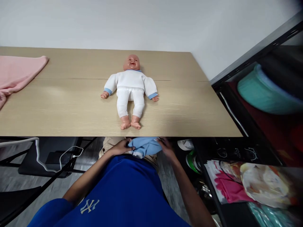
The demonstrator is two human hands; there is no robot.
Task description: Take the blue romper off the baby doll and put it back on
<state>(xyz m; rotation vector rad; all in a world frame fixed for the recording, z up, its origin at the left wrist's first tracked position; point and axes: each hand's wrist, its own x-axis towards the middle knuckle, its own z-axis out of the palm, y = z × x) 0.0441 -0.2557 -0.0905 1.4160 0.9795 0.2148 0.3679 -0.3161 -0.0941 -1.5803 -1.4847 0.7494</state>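
On my lap, just under the table's front edge, lies a small light blue garment (146,145) with a white patch at its lower side; its exact kind does not show. My left hand (121,147) grips its left end with the fingers closed. At the right end, my right hand (166,147) has its fingers closed on the same cloth, partly hidden by the table edge. A baby doll (130,82) lies face up on the table above my hands, dressed in a white top with blue cuffs and white trousers, its feet bare.
The wooden table (189,107) spans the view, with a pink cloth (19,72) at its left. A black shelf on the right holds a teal bowl (265,91) and, lower down, a pink cloth (233,187). A white cable (39,157) hangs at the left near a black chair (28,167).
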